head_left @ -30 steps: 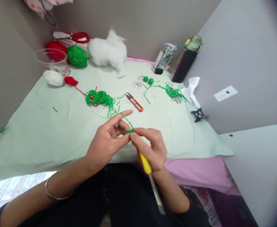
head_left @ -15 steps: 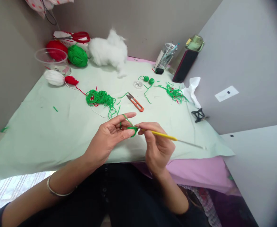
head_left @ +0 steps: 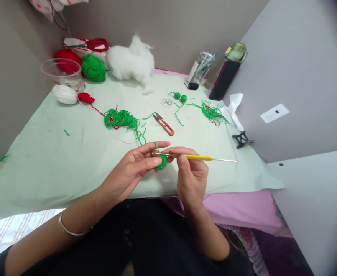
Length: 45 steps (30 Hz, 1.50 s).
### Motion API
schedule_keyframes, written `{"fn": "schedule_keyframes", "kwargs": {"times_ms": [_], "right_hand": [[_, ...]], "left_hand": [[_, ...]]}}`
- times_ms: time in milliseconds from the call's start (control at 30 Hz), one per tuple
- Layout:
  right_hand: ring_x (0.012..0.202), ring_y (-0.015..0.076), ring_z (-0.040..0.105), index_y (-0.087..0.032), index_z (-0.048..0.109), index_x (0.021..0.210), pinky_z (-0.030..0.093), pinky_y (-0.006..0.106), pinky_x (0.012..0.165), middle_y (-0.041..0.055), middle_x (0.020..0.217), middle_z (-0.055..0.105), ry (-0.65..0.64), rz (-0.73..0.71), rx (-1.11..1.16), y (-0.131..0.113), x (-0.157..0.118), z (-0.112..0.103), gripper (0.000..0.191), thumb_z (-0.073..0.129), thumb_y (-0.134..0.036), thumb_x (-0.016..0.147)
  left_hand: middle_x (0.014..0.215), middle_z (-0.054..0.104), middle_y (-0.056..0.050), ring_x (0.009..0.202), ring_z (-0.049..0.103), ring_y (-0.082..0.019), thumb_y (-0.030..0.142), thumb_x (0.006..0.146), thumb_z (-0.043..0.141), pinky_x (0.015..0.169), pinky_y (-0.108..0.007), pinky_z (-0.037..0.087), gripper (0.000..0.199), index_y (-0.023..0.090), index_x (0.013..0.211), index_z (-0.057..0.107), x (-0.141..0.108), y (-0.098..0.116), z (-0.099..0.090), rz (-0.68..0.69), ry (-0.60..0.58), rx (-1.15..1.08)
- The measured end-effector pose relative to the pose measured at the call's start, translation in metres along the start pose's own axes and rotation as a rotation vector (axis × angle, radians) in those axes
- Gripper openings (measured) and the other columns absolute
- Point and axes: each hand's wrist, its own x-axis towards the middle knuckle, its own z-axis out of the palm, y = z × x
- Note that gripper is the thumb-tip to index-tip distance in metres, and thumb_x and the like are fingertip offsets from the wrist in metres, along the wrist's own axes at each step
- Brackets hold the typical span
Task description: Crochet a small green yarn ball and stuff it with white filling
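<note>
A small rounded piece of green crochet (head_left: pixel 162 163) is pinched between the thumb and fingers of my left hand (head_left: pixel 133 165). Green yarn runs over the raised index finger of that hand down to the piece. My right hand (head_left: pixel 191 174) grips a crochet hook (head_left: pixel 198 157) by its yellow handle. The hook's metal tip lies at the upper edge of the green piece, near my left fingers. Its other thin metal end points right. Beyond my left hand lies a loose tangle of green yarn (head_left: pixel 124 119), with a strand leading toward that hand.
Orange thread snips (head_left: pixel 164 124) lie just beyond my hands. Two small green crochet balls (head_left: pixel 180 97) and green yarn scraps (head_left: pixel 211 112) are farther right. White stuffing (head_left: pixel 130 61), a green yarn ball (head_left: pixel 93 68) and a clear tub (head_left: pixel 61 73) stand at the back left.
The hook has swung closer to level, its right end rising and shifting left. More of the green crochet piece shows now, and my left index finger has moved slightly right and down.
</note>
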Motion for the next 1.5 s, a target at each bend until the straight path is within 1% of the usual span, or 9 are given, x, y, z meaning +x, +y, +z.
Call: {"fn": "schedule_keyframes", "kwargs": {"times_ms": [200,367,500,667,800,1000,1267,1400,1500], "right_hand": [[0.078,0.0135,0.066,-0.027,0.075,0.099,0.054,0.030,0.077,-0.0003,0.089,0.075,-0.015,0.098,0.170,0.002,0.002,-0.004,0.016,0.061,-0.033,0.101],[0.077,0.0138,0.065,-0.027,0.076,0.100,0.053,0.031,0.078,0.0004,0.091,0.075,-0.030,0.072,0.148,0.001,0.002,-0.003,0.016,0.061,-0.033,0.101],[0.075,0.0139,0.063,-0.027,0.077,0.097,0.052,0.033,0.076,0.0013,0.093,0.075,-0.029,0.022,0.102,-0.001,0.001,-0.001,0.016,0.063,-0.033,0.100],[0.070,0.0106,0.061,-0.026,0.078,0.092,0.052,0.028,0.075,-0.0010,0.084,0.072,0.026,0.142,0.272,-0.002,0.009,-0.007,0.015,0.066,-0.035,0.098],[0.066,0.0102,0.058,-0.026,0.077,0.089,0.052,0.028,0.076,-0.0025,0.076,0.069,-0.016,0.246,0.385,0.000,0.010,-0.006,0.016,0.068,-0.038,0.096],[0.078,0.0140,0.065,-0.028,0.078,0.098,0.052,0.032,0.078,0.0011,0.095,0.078,-0.002,0.083,0.096,-0.001,0.001,0.000,0.015,0.064,-0.033,0.099],[0.071,0.0137,0.065,-0.025,0.070,0.094,0.055,0.032,0.074,-0.0001,0.085,0.077,0.004,0.137,0.167,-0.005,0.006,-0.004,0.017,0.060,-0.037,0.101],[0.074,0.0152,0.067,-0.026,0.071,0.100,0.056,0.034,0.074,0.0017,0.091,0.077,-0.013,-0.039,-0.113,-0.012,0.000,-0.005,0.019,0.053,-0.029,0.104],[0.080,0.0181,0.069,-0.029,0.071,0.111,0.055,0.038,0.078,0.0024,0.096,0.078,-0.082,-0.260,-0.389,-0.012,-0.005,-0.006,0.024,0.050,-0.020,0.104]], "left_hand": [[0.088,0.062,0.000,0.085,0.057,-0.014,0.023,0.085,0.079,0.081,-0.026,0.048,0.033,0.026,0.118,0.080,-0.002,0.000,0.000,0.106,-0.001,0.170],[0.091,0.062,-0.002,0.086,0.056,-0.016,0.025,0.085,0.079,0.071,-0.025,0.049,0.039,0.024,0.125,0.075,-0.002,0.000,0.002,0.112,0.024,0.186],[0.093,0.063,-0.001,0.089,0.058,-0.014,0.018,0.083,0.081,0.075,-0.024,0.050,0.058,0.025,0.138,0.066,-0.001,0.001,0.005,0.083,0.054,0.126],[0.089,0.058,-0.001,0.078,0.051,-0.009,0.018,0.083,0.079,0.067,-0.018,0.046,0.049,0.019,0.132,0.072,0.000,0.006,0.002,-0.076,-0.020,-0.084],[0.087,0.058,-0.001,0.078,0.051,-0.009,0.019,0.083,0.079,0.067,-0.018,0.045,0.044,0.019,0.127,0.075,0.000,0.005,0.001,-0.047,-0.038,-0.079],[0.096,0.066,-0.001,0.090,0.058,-0.013,0.024,0.085,0.082,0.078,-0.021,0.047,0.048,0.027,0.131,0.071,-0.002,-0.003,0.001,0.101,0.021,0.161],[0.093,0.061,0.000,0.088,0.057,-0.013,0.025,0.088,0.078,0.077,-0.023,0.048,0.040,0.027,0.127,0.072,-0.004,-0.001,-0.003,0.179,0.038,0.276],[0.090,0.062,0.000,0.088,0.058,-0.014,0.024,0.087,0.078,0.084,-0.026,0.049,0.038,0.025,0.125,0.073,-0.006,0.000,-0.001,0.211,0.098,0.356],[0.088,0.062,0.001,0.088,0.060,-0.014,0.021,0.085,0.080,0.086,-0.025,0.049,0.038,0.023,0.122,0.074,-0.006,-0.001,0.004,0.249,0.173,0.396]]}}
